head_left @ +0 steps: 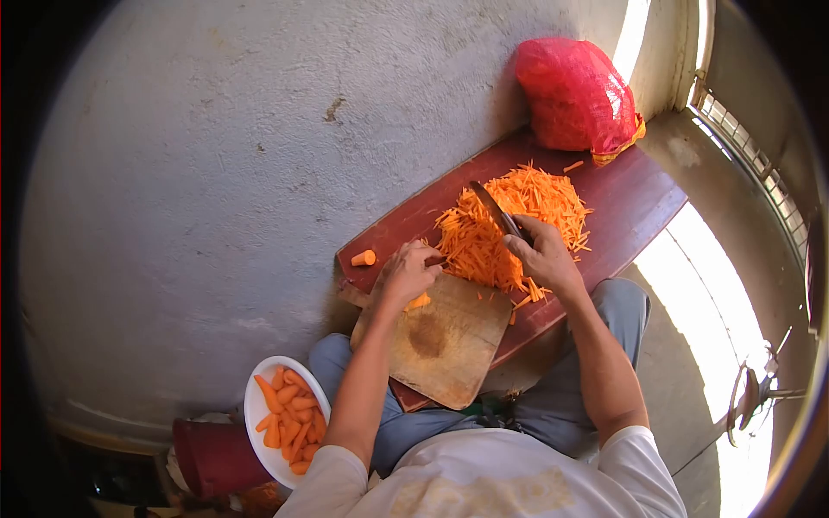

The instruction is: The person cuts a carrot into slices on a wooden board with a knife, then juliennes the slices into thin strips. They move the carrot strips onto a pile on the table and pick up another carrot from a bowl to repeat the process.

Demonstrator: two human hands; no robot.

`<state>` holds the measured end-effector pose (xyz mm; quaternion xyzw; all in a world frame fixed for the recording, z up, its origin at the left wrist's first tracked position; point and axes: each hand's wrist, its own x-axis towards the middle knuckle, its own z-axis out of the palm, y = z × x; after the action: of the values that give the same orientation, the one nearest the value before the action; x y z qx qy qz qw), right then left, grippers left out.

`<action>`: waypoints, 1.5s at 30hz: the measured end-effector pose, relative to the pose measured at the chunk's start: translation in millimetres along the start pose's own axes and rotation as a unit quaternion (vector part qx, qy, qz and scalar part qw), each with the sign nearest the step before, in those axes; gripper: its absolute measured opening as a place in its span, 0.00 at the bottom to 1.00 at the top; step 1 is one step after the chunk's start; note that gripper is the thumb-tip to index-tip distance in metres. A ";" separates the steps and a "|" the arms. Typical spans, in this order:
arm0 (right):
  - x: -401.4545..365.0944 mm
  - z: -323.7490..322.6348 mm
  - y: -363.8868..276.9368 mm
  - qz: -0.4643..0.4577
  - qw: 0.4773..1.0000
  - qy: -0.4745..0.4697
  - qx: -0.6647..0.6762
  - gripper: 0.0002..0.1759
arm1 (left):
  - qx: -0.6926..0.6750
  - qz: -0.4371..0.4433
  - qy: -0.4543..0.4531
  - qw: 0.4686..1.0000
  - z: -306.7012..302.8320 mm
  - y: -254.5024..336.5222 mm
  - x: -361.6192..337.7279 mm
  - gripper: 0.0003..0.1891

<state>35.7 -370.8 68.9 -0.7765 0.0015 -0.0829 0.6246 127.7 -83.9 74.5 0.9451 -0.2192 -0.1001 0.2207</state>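
My right hand is wrapped round the handle of a knife, whose dark blade points up and left over a big heap of carrot strips. My left hand is at the upper left edge of a worn wooden cutting board, its fingers curled together near the heap's left side. What those fingers hold, if anything, is hidden. Just below the left hand, some orange carrot pieces lie on the board, partly covered by the wrist. A short carrot chunk lies left of the hand on the red tabletop.
A white bowl of whole peeled carrots stands at the lower left, beside a dark red bucket. A red mesh bag sits at the table's far end. The wall runs along the table's left side.
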 end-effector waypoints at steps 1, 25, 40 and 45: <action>0.2 -0.9 -0.9 0.004 1.000 -0.005 -0.006 0.19 | 0.025 -0.006 -0.028 0.999 2.5 8.5 5.3 0.24; -0.5 3.3 3.7 -0.037 0.999 0.003 -0.003 0.19 | -0.063 0.189 0.140 0.970 91.6 28.3 62.1 0.45; -0.7 -4.4 -1.6 0.004 1.000 -0.001 -0.013 0.22 | -0.081 0.002 -0.001 0.997 42.6 35.1 103.0 0.33; 0.8 -1.1 4.0 -0.017 1.000 0.016 -0.005 0.23 | -0.166 0.035 -0.004 0.985 32.6 24.6 116.7 0.29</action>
<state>36.7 -372.9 65.3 -0.7782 -0.0008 -0.1059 0.6190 212.4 -169.4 46.3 0.8867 -0.2331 -0.1307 0.3772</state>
